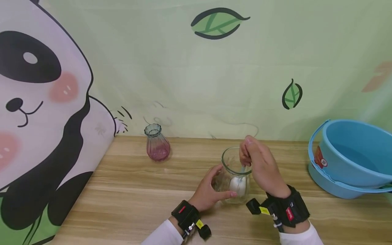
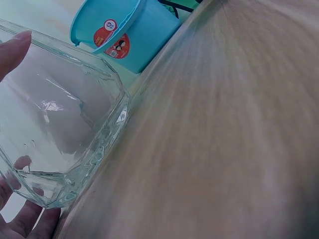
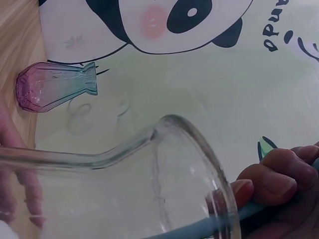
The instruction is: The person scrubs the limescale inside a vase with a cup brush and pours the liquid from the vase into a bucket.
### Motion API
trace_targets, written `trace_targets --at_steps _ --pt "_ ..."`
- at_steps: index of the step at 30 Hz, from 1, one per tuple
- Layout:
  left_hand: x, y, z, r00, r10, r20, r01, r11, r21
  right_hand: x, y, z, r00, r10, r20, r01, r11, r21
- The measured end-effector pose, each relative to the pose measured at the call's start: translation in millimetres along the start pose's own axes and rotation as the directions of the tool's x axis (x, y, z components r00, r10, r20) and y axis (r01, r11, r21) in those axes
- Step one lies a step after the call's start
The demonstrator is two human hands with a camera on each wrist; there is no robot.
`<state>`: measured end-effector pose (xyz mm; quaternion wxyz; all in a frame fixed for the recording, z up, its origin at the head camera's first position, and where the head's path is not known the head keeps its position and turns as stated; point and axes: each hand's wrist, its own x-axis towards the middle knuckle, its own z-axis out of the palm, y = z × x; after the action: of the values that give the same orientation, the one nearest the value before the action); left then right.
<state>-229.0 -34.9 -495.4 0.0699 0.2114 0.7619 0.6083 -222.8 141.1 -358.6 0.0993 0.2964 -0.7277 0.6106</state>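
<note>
A clear glass jar (image 1: 226,177) stands on the table, slightly tilted in the head view. My left hand (image 1: 208,192) grips its side, the thumb across the near face and the fingers around the far side. Inside the jar sits the white rounded head of a bottle brush (image 1: 238,185). From above the rim, my right hand (image 1: 264,166) holds the brush's blue-grey handle (image 3: 194,229) with curled fingers. In the left wrist view, the jar (image 2: 60,109) lies between thumb and fingers, and the white head blurs through the glass.
A small faceted vase (image 1: 158,146), teal above and pink below, stands at the back left. Two blue basins or buckets (image 1: 352,153) with handles are at the right. A green cloth backdrop (image 1: 153,51) with a panda and leaves hangs behind the wooden table (image 1: 128,204).
</note>
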Motion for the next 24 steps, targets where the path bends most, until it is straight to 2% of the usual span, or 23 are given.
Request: trace_targets --at_steps 11,17,19,21,24 --pt "0.7 -1.9 0.1 1.000 0.022 -0.004 -0.022 1.000 -0.004 1.5 5.5 1.5 1.000 0.006 -0.007 -0.006 1.000 -0.019" --pt "7.3 -24.1 3.3 1.000 0.024 -0.015 -0.024 1.000 0.015 1.2 -0.1 3.2 0.999 0.007 -0.042 -0.006 1.000 0.019" --pt "9.5 -32.8 4.7 1.000 0.019 -0.017 -0.019 1.000 0.021 0.2 -4.6 3.1 0.998 -0.002 -0.070 0.006 0.998 0.060" --pt "9.3 -33.0 4.9 1.000 0.017 -0.018 -0.016 1.000 0.023 -0.6 -9.4 2.6 0.994 -0.029 -0.106 0.042 0.991 0.123" --pt "8.8 -31.2 4.9 1.000 0.017 -0.018 -0.017 1.000 0.020 -1.2 -16.5 1.9 0.984 -0.106 -0.146 0.139 0.959 0.245"
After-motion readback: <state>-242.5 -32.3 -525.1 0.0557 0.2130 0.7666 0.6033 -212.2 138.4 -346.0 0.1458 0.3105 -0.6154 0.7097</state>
